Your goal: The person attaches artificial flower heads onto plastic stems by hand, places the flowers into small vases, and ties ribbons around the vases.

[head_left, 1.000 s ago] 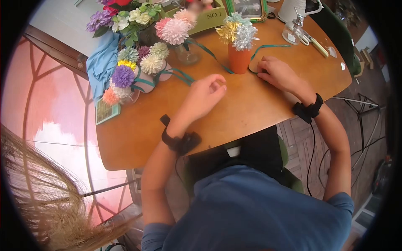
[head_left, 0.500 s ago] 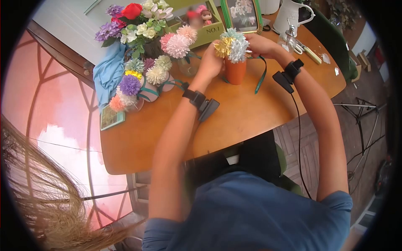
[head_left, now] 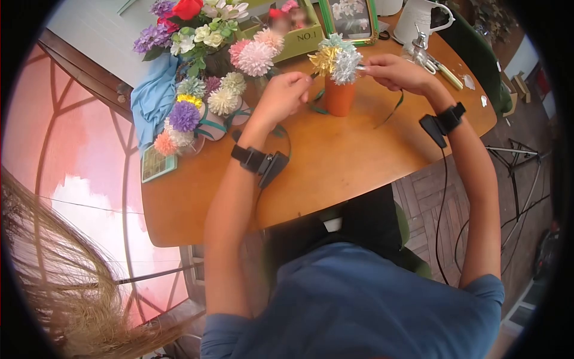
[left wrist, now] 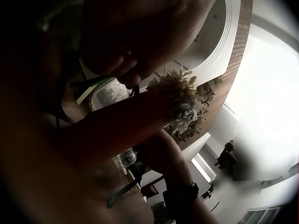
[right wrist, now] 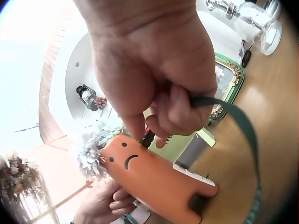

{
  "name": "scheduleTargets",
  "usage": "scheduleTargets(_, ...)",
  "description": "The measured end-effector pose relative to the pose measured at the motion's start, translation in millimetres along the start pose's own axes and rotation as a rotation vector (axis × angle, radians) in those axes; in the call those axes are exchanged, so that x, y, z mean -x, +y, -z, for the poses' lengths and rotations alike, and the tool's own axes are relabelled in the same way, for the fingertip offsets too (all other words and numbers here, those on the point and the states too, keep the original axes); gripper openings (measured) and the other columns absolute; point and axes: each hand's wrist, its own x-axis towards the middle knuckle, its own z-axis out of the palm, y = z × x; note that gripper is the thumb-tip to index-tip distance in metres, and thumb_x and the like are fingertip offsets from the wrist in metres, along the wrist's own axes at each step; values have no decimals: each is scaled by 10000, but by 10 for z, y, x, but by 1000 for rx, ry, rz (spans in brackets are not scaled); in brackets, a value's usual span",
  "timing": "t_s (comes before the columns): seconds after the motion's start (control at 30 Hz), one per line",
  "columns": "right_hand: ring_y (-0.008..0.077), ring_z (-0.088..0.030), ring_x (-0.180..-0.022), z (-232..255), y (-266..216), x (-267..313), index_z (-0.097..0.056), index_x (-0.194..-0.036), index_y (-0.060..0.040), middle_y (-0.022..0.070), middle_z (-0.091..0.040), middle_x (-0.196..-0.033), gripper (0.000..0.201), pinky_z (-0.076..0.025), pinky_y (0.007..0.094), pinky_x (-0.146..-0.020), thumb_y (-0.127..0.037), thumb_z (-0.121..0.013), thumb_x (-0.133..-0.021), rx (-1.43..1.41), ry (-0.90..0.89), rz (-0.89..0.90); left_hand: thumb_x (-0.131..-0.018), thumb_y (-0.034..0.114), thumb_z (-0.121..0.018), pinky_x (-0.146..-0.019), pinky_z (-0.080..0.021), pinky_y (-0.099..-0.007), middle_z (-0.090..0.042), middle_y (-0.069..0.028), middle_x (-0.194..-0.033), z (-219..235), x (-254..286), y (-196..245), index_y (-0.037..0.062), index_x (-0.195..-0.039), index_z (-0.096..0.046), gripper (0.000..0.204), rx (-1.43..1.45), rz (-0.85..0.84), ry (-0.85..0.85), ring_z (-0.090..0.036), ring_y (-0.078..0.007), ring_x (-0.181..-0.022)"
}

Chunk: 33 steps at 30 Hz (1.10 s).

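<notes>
While both hands work at the far side of the round wooden worktop [head_left: 359, 161], head view shows the orange smiley-face vase [head_left: 339, 96] upright between them, paper pompom flowers [head_left: 336, 57] inside. Left hand [head_left: 282, 96] pinches the thin dark-green ribbon [head_left: 317, 100] left of it; right hand [head_left: 394, 73] is equally near.

Left wrist: too dark, grip unclear.

Right wrist: right hand [right wrist: 154, 79] pinches the ribbon [right wrist: 233, 116] just above the vase [right wrist: 154, 179].

The orange vase [right wrist: 159, 179] bears a black frowning face; the ribbon [right wrist: 243, 126] is green.
</notes>
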Motion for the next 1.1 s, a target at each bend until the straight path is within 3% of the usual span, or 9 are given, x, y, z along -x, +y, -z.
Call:
scheduleTargets(0.23,71,-431,-657,-214,268,49,-603,-806,-71,-37,-454,-680,305,-355,259,-584,-314,-554,-983,580,70,382,-986,226,-540,-399,-307,-187,-600,13,-706,-142,323,76,24,-1070,-612,230,79,87,-134,-411,-26,-432)
scheduleTargets(0.3,73,-426,-645,-375,96,71,-607,-825,-69,-40,-452,-692,291,-349,263,-582,-307,-557,-984,503,-52,169,-986,239,-541,-403,-317,-186,-623,4,-724,-285,366,97,21,-1071,-609,243,64,-9,-174,-432,-27,-441)
scheduleTargets(0.37,81,-475,-605,-602,39,110,-642,-874,-62,-48,-513,-626,276,-389,264,-589,-304,-557,-978,-150,-82,26,-989,245,-524,-412,-337,-196,-636,-5,-735,-424,414,124,19,-1035,-610,246,62,-32,-192,-458,-35,-451)
scheduleTargets(0.57,111,-626,-845,-1056,-54,220,-576,-1042,-75,53,-654,-976,264,-495,298,-840,-330,-527,-994,-635,58,81,-985,220,-487,-472,-419,-237,-633,-26,-714,-673,546,179,11,-928,-595,242,-264,-130,-177,-541,-88,-488)
scheduleTargets(0.7,132,-635,-853,-1079,92,163,-567,-1033,-79,58,-652,-986,148,-520,317,-803,-217,-564,-977,-700,84,147,-975,232,-509,-487,-436,-249,-636,-35,-715,-728,513,12,12,-938,-603,242,-520,-265,-170,-566,-102,-509)
scheduleTargets(0.8,130,-638,-842,-1050,93,173,-560,-1025,-75,48,-642,-960,121,-532,308,-765,-183,-570,-970,-803,119,133,-955,237,-544,-502,-448,-266,-644,-66,-720,-578,498,105,4,-985,-610,245,-213,-102,-226,-585,-126,-520)
scheduleTargets(0.9,116,-632,-799,-998,106,193,-551,-1017,-71,36,-629,-927,107,-541,284,-722,-159,-576,-963,-811,56,41,-933,226,-569,-539,-456,-276,-638,-76,-712,-513,394,37,-3,-1036,-624,257,-280,-262,73,-600,-127,-571)
scheduleTargets(1.0,29,-429,-548,-1030,-3,233,-543,-995,-84,3,-558,-809,74,-339,191,-456,-145,-574,-968,-882,-19,-39,-908,165,-580,-587,-453,-282,-620,-26,-712,-551,316,-70,-26,-1131,-613,296,-519,-199,3,-575,-90,-648)
scheduleTargets(1.1,14,-356,-529,-925,56,219,-534,-996,-76,-4,-537,-806,49,-281,166,-448,-88,-545,-950,-892,-122,-11,-922,169,-587,-550,-412,-247,-583,3,-690,-569,200,-172,-31,-1153,-596,306,-234,-182,-144,-523,-70,-606)
